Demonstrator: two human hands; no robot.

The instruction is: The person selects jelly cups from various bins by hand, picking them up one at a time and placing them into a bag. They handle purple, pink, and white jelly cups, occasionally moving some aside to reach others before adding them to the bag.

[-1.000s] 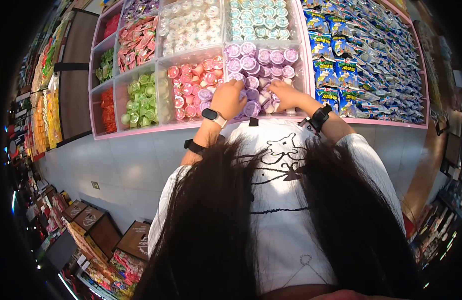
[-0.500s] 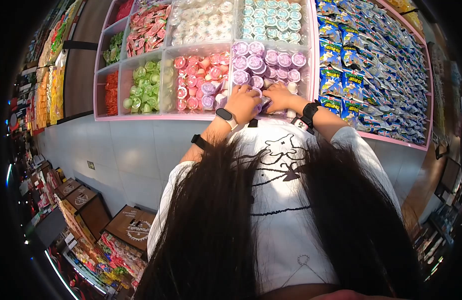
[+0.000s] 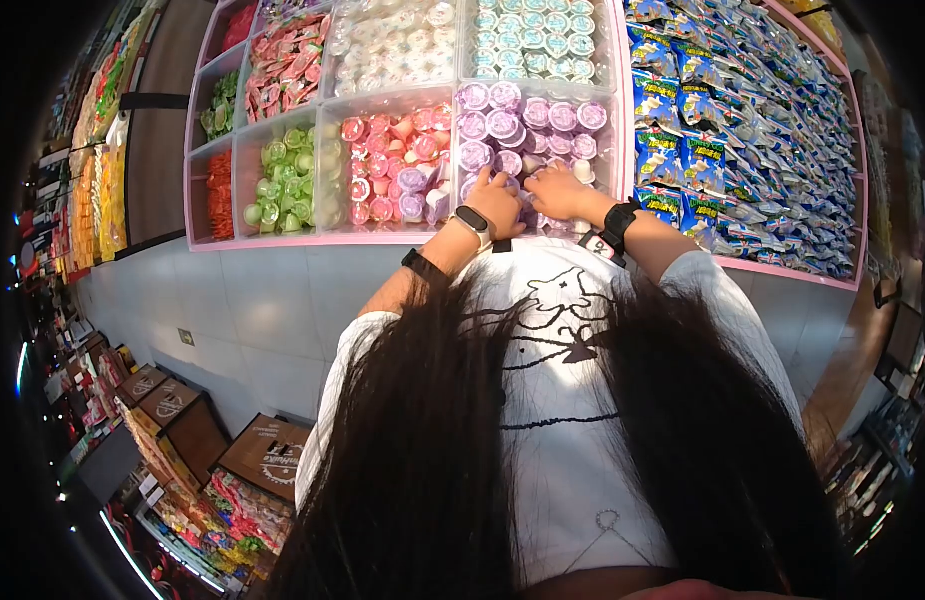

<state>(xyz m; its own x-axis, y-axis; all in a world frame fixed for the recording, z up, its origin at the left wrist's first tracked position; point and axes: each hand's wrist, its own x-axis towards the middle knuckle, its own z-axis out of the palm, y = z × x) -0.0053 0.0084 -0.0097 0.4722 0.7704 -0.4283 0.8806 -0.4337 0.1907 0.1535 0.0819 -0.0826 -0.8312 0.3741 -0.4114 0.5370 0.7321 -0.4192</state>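
Note:
My left hand [image 3: 496, 204] reaches into the front of the bin of purple-lidded jelly cups [image 3: 563, 116]. Its fingers bend down around a cup that they mostly cover. Close by on the right, my right hand [image 3: 563, 192] has its fingers curled over the cups, pointing left, their tips partly hidden among them. Behind the hands, purple cups stand lid-up in rough rows, while a few lie tilted near my fingers. A black watch [image 3: 619, 222] is on the right wrist and a fitness band [image 3: 474, 220] on the left.
Pink jelly cups [image 3: 388, 150] with a few purple ones fill the compartment to the left, green cups [image 3: 286, 180] beyond. White cups [image 3: 536, 40] lie behind. Blue snack packets [image 3: 748, 140] fill the right bin. A pink rim [image 3: 313, 239] edges the front, near my body.
My hands have moved slightly apart; the left shifted a little left. The pale wrapper between them no longer shows clearly. The view has shifted slightly.

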